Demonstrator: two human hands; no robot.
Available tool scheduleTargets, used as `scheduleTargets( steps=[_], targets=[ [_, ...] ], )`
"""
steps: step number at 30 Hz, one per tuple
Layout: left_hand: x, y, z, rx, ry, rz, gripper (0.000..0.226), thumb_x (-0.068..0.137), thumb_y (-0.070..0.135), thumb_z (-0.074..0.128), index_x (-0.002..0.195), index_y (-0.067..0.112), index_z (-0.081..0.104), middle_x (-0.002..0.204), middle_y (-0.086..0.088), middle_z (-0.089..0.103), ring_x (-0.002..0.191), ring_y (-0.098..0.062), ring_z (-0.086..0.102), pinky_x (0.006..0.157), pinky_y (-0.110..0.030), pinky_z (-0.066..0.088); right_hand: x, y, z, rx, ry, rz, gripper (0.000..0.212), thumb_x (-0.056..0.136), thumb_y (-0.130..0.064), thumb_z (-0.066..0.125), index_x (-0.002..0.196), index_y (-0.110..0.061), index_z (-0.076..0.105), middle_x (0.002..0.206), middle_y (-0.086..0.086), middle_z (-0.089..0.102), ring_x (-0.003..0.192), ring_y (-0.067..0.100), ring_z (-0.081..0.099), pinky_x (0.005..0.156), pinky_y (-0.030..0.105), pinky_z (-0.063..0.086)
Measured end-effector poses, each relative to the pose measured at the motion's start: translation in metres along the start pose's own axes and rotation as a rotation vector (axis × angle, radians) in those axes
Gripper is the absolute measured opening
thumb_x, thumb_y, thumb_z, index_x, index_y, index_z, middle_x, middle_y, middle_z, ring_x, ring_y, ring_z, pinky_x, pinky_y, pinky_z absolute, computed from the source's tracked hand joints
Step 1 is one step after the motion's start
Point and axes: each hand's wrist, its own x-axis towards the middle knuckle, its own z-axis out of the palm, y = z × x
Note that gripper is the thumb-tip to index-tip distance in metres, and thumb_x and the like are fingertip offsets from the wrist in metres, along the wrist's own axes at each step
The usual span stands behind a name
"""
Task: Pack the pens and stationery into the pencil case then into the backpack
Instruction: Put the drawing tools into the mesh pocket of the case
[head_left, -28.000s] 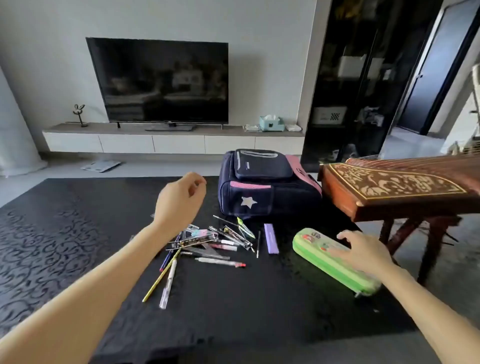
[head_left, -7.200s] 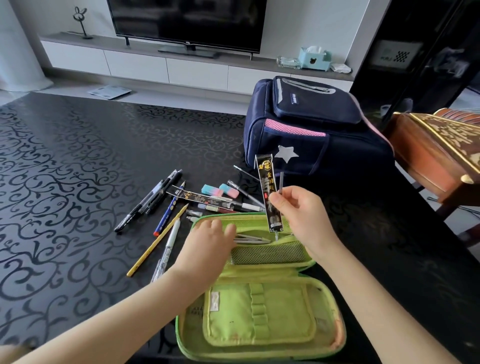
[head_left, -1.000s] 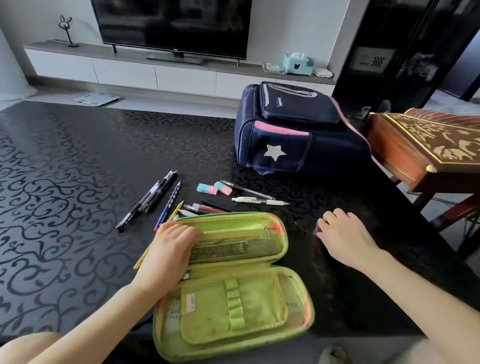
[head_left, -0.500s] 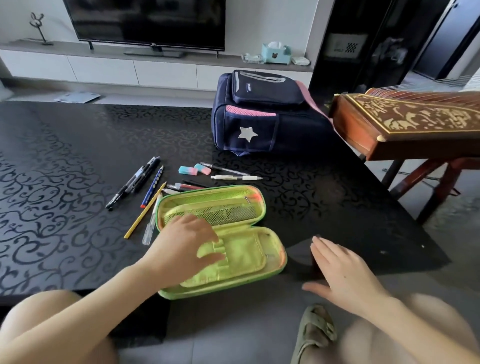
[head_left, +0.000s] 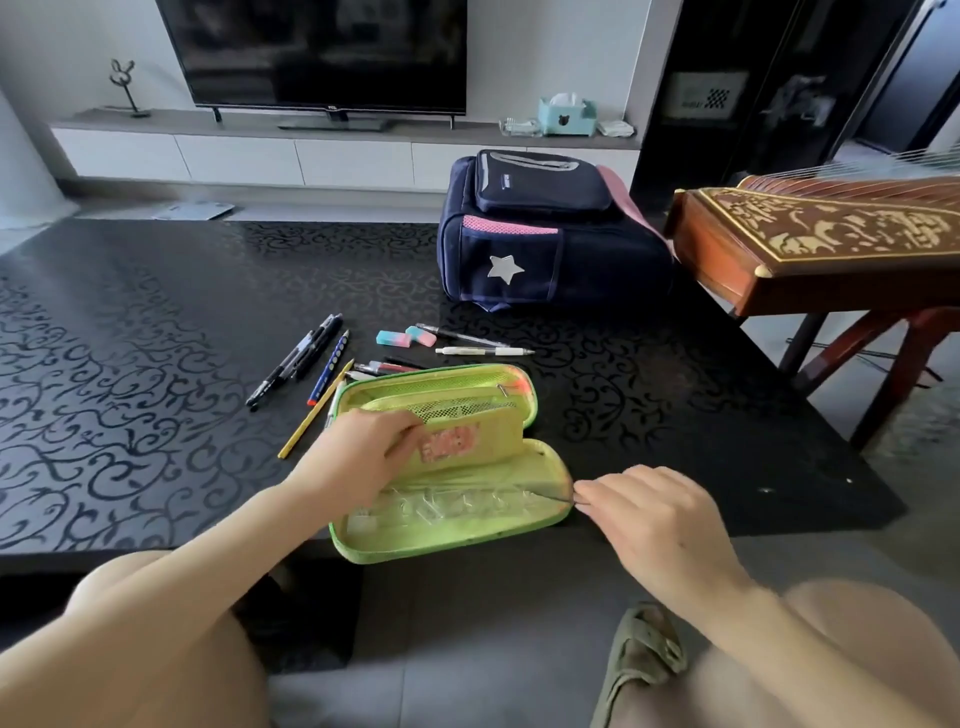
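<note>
A black scroll-patterned table (head_left: 156, 364) fronts a television (head_left: 322, 52). We hold the open green pencil case (head_left: 452, 525) at the near edge: our left hand (head_left: 358, 457) lifts its middle flap (head_left: 467, 436), whose pink label is unreadable, while our right hand (head_left: 649, 514) pinches a thin dark item, too small to name, at the case's right end. Beyond the left hand lie pens (head_left: 296, 358) and erasers (head_left: 405, 338); farther still, the navy backpack (head_left: 545, 234), its logo illegible.
</note>
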Motion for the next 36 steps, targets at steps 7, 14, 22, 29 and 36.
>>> scheduleTargets(
  steps=[7, 14, 22, 29, 36],
  targets=[
    [0.006, 0.006, -0.005, -0.038, -0.057, -0.097, 0.021, 0.094, 0.023, 0.050, 0.100, 0.015, 0.068, 0.080, -0.001, 0.072, 0.068, -0.019, 0.062, 0.062, -0.028, 0.047, 0.046, -0.057, 0.069, 0.045, -0.276, 0.006, 0.024, 0.061, -0.039, 0.081, 0.058, -0.021, 0.065, 0.052, -0.007, 0.057, 0.049, 0.013, 0.055, 0.044, 0.022, 0.045],
    [-0.010, 0.000, -0.006, -0.178, -0.321, -0.078, 0.017, 0.085, 0.038, 0.062, 0.096, 0.030, 0.072, 0.088, 0.017, 0.071, 0.079, -0.001, 0.065, 0.076, -0.021, 0.051, 0.036, -0.031, 0.042, 0.287, -0.017, 0.149, 0.040, 0.092, -0.028, 0.051, 0.056, -0.014, 0.061, 0.051, -0.004, 0.056, 0.048, 0.017, 0.052, 0.044, 0.027, 0.041],
    [-0.017, -0.006, -0.006, -0.023, -0.388, -0.012, 0.023, 0.092, 0.035, 0.052, 0.107, 0.028, 0.068, 0.109, 0.017, 0.067, 0.098, -0.002, 0.061, 0.089, -0.019, 0.047, 0.049, 0.011, 0.052, 0.271, -0.206, 0.545, 0.021, 0.089, -0.027, 0.057, 0.072, -0.018, 0.066, 0.058, -0.014, 0.050, 0.056, 0.009, 0.049, 0.050, 0.021, 0.039],
    [0.015, -0.001, 0.012, 0.003, -0.033, -0.113, 0.020, 0.094, 0.019, 0.048, 0.100, 0.016, 0.067, 0.094, 0.000, 0.064, 0.089, -0.016, 0.056, 0.079, -0.026, 0.048, 0.098, 0.012, 0.105, 0.315, -0.353, 0.776, 0.030, 0.093, -0.032, 0.048, 0.117, -0.017, 0.058, 0.111, 0.003, 0.062, 0.097, 0.022, 0.059, 0.074, 0.032, 0.047],
    [0.061, 0.007, 0.039, 0.194, -0.194, -0.194, 0.028, 0.096, 0.031, 0.041, 0.113, 0.017, 0.058, 0.105, -0.003, 0.056, 0.100, -0.022, 0.051, 0.074, -0.032, 0.044, 0.129, 0.031, 0.144, 0.443, -0.554, 0.974, 0.016, 0.090, -0.023, 0.048, 0.081, -0.014, 0.057, 0.077, 0.002, 0.059, 0.082, 0.030, 0.057, 0.054, 0.030, 0.032]
  ],
)
